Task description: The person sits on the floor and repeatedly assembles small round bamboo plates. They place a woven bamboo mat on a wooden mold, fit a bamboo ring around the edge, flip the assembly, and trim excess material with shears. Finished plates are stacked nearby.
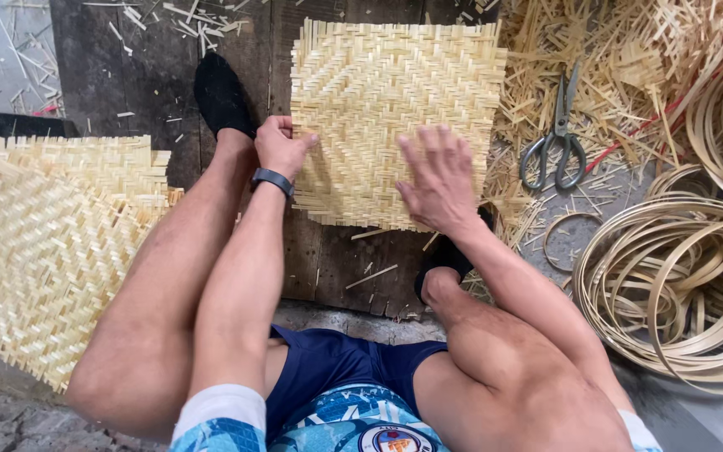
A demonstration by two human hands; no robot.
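Note:
A square woven bamboo mat (387,100) lies flat on dark wooden boards (144,75) in front of me. My left hand (282,146) grips the mat's left edge with curled fingers; a dark band sits on that wrist. My right hand (437,180) lies flat, fingers spread, pressing on the mat's lower right part. My bare legs frame the mat, with dark shoes at either side.
A stack of woven bamboo mats (52,243) sits at the left. Scissors (556,134) lie on loose bamboo strips (621,67) at the right. Coiled bamboo hoops (679,276) fill the lower right. Offcuts litter the boards.

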